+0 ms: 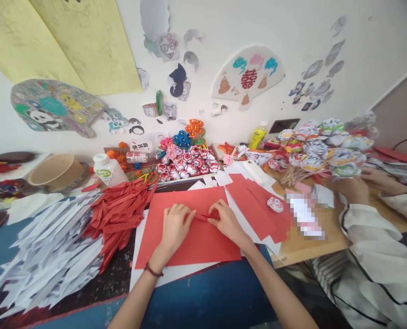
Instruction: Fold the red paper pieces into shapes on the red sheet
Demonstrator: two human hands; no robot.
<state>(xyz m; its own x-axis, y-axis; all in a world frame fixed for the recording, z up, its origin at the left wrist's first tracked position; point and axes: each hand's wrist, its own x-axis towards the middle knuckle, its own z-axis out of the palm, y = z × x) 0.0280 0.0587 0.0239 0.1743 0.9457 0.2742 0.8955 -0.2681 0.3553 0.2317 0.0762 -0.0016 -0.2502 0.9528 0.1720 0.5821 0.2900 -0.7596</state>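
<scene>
A small folded strip of red paper point(202, 216) is pinched between my two hands, over a large red sheet point(189, 246). My left hand point(177, 224) has thumb and fingertips closed on the strip's left end. On the right end, the thumb and index finger of my right hand point(224, 220) are closed. White paper point(171, 276) shows under the red sheet. To the left lie a heap of folded red strips point(119, 212) and a larger heap of folded white strips point(59, 251).
Behind the sheet are red-and-white paper flowers point(189, 163), a white bottle point(109, 170) and a yellow bottle point(258, 135). More red sheets point(254, 205) lie at right. Another person's hands point(356, 189) and white sleeves point(374, 228) are at the far right, near wrapped paper flowers point(347, 148).
</scene>
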